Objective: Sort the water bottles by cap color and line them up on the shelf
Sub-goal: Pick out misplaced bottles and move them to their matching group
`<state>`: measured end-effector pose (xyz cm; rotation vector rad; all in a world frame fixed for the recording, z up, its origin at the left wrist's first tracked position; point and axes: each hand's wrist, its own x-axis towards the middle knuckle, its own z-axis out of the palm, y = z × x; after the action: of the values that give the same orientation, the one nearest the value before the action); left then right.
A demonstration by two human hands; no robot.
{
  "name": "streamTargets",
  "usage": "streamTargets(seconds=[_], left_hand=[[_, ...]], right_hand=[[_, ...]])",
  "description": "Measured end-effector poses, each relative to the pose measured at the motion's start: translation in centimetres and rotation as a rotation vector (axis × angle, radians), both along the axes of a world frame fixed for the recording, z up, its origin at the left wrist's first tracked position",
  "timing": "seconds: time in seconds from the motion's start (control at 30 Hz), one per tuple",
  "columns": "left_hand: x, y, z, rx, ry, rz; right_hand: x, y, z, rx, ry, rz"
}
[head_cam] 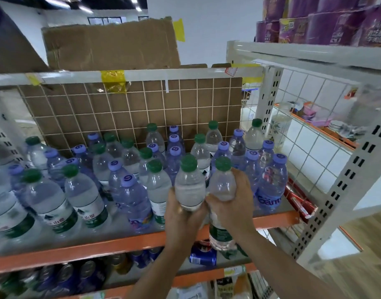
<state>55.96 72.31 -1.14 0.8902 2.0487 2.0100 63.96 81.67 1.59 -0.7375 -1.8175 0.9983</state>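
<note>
I have each grip clamped on a green-capped bottle: left hand (183, 214) round one (189, 184), right hand (232, 203) round another (223, 186), at the shelf (124, 242) front edge. Sorting is underway; next I would set both beside the green caps left of my grips.

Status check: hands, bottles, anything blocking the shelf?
Left hand and right hand each grip a green-cap bottle, left bottle, right bottle. Shelf still mixed green and purple caps. Front edge crowded.

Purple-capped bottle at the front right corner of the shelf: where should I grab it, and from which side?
Grip the purple-capped bottle round its shoulder, just under the cap, coming from the front right. It stands upright at the shelf edge; other bottles crowd its left and back.
</note>
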Motion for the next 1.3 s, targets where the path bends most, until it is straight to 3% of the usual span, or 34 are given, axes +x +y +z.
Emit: streamTargets(seconds=[0.13,0.37,0.93,1.3], left_hand=[[-0.9,-4.3,1.9,0.113,0.006,0.04],[-5.1,-13.4,3.8,0.111,0.073,0.186],[-19.8,-43.6,1.3,-0.034,-0.023,0.443],[-30.7,-54.5,-0.2,-0.055,-0.064,0.675]], right_hand=[[-2.1,-2.6,1.0,-0.064,0.105,0.117],[-7.8,-10.7,3.6,-0.002,0.09,0.317],[-25.1,-39.0,1.6,-0.02,0.055,0.511],[-36.7,-49.2,1.7,0.093,0.064,0.681]])
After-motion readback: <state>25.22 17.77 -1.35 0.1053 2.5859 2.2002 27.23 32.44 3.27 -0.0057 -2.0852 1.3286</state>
